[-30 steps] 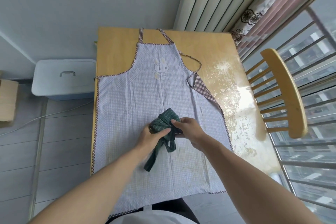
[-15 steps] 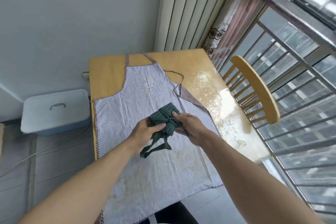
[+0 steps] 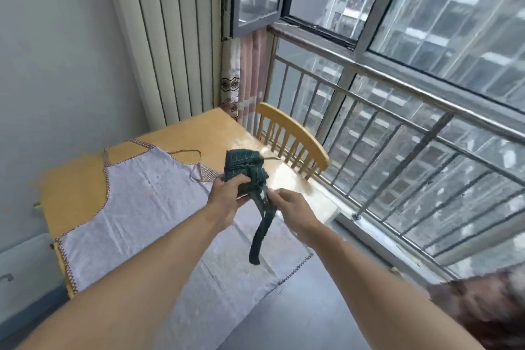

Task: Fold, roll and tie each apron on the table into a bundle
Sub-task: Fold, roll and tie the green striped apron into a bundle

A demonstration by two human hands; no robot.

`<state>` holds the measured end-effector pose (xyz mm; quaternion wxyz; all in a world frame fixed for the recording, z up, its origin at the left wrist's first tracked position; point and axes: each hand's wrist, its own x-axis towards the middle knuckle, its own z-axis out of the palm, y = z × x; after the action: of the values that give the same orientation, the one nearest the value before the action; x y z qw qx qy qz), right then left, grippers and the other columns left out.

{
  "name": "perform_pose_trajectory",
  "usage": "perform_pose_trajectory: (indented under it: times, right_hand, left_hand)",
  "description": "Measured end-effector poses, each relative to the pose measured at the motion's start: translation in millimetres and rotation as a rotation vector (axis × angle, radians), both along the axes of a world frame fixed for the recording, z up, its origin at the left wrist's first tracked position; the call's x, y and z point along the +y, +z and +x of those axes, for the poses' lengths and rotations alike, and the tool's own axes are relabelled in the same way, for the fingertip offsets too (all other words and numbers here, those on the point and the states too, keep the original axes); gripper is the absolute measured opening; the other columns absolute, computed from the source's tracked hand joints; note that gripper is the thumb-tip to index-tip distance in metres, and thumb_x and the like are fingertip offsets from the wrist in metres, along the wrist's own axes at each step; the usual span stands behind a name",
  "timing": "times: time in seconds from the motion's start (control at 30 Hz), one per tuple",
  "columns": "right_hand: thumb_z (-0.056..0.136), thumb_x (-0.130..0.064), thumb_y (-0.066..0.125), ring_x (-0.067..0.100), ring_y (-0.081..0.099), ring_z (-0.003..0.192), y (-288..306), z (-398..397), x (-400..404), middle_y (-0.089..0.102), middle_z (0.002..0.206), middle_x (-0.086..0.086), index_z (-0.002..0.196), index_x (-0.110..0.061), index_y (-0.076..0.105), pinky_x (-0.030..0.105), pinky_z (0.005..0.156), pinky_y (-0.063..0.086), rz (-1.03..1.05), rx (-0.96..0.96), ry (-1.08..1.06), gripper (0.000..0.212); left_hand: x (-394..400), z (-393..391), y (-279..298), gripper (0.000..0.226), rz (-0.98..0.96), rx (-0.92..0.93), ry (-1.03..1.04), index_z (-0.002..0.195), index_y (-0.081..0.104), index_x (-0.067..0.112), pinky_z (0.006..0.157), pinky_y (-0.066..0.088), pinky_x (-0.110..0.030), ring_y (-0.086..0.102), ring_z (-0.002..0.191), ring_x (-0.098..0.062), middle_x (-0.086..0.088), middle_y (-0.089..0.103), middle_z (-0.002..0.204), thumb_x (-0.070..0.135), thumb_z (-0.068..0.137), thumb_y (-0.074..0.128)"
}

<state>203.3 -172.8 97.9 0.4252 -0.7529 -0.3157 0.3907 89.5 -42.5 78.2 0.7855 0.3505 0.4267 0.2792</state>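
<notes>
A dark green striped apron bundle (image 3: 244, 169) is raised above the table, rolled tight with a strap wound round it. My left hand (image 3: 227, 196) grips the bundle from below. My right hand (image 3: 287, 203) pinches the loose green strap (image 3: 262, 224), whose end hangs down. Under both hands a pale blue checked apron (image 3: 142, 216) with a brown-checked border lies spread flat on the wooden table (image 3: 82, 179), its neck strap toward the far end.
A wooden chair (image 3: 295, 136) stands at the table's right side, against a metal window railing (image 3: 397, 128). A grey-blue storage box (image 3: 25, 261) sits on the floor to the left. A dark brown furry thing (image 3: 483, 310) shows at the lower right.
The bundle has been lifted off the blue apron and moved right, toward the chair. My view has swung up and right to the window. My right hand now holds the strap instead of the bundle.
</notes>
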Motion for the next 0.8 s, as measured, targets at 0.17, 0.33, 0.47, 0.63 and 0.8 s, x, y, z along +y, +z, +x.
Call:
perform_pose_trajectory:
  times: [0.17, 0.33, 0.47, 0.63, 0.8]
  right_hand:
    - [0.091, -0.057, 0.064, 0.02, 0.059, 0.074, -2.8, 47.6, -78.7, 0.074, 0.086, 0.014, 0.085, -0.014, 0.073, 0.035, 0.07, 0.044, -0.026, 0.037, -0.074, 0.045]
    - [0.104, -0.032, 0.056, 0.025, 0.068, 0.092, 16.6, 95.5, -187.8, 0.07, 0.099, 0.015, 0.104, -0.002, 0.061, 0.039, 0.095, 0.055, 0.116, 0.239, -0.208, 0.031]
    - [0.103, -0.033, 0.059, 0.02, 0.065, 0.075, 11.8, 122.4, -285.3, 0.067, 0.08, 0.006, 0.112, -0.003, 0.064, 0.036, 0.077, 0.056, 0.114, 0.331, -0.239, 0.032]
    - [0.1, -0.02, 0.065, 0.027, 0.068, 0.081, 2.7, 146.4, -398.5, 0.066, 0.083, 0.013, 0.111, 0.002, 0.063, 0.039, 0.088, 0.06, 0.138, 0.491, -0.386, 0.025]
    - [0.103, -0.005, 0.056, 0.029, 0.069, 0.078, -19.5, 167.0, -502.0, 0.068, 0.085, 0.014, 0.126, 0.008, 0.061, 0.043, 0.079, 0.063, 0.281, 0.693, -0.87, 0.027]
  left_hand:
    - [-88.8, 74.1, 23.2, 0.028, -0.179, -0.078, -0.056, 0.122, 0.06, -0.008, 0.075, 0.057, -0.038, 0.065, 0.086, -0.032, -0.02, 0.068, 0.101, 0.001, 0.096, 0.058]
    - [-198.8, 144.4, 56.8, 0.01, -0.178, -0.123, -0.19, 0.101, 0.064, -0.002, 0.065, 0.053, -0.037, 0.063, 0.073, -0.028, -0.014, 0.069, 0.079, 0.005, 0.095, 0.06]
    - [-277.9, 183.8, 67.1, 0.008, -0.123, -0.119, -0.339, 0.093, 0.067, 0.006, 0.066, 0.049, -0.031, 0.062, 0.068, -0.021, -0.008, 0.069, 0.069, 0.011, 0.096, 0.061]
    - [-345.4, 230.1, 81.6, 0.01, -0.147, -0.134, -0.428, 0.097, 0.068, 0.011, 0.068, 0.048, -0.026, 0.064, 0.075, -0.016, -0.006, 0.07, 0.082, 0.017, 0.096, 0.06]
    - [-396.8, 280.3, 96.9, 0.021, -0.303, -0.277, -0.421, 0.117, 0.065, 0.005, 0.084, 0.057, -0.027, 0.067, 0.098, -0.023, -0.012, 0.071, 0.105, 0.009, 0.097, 0.058]
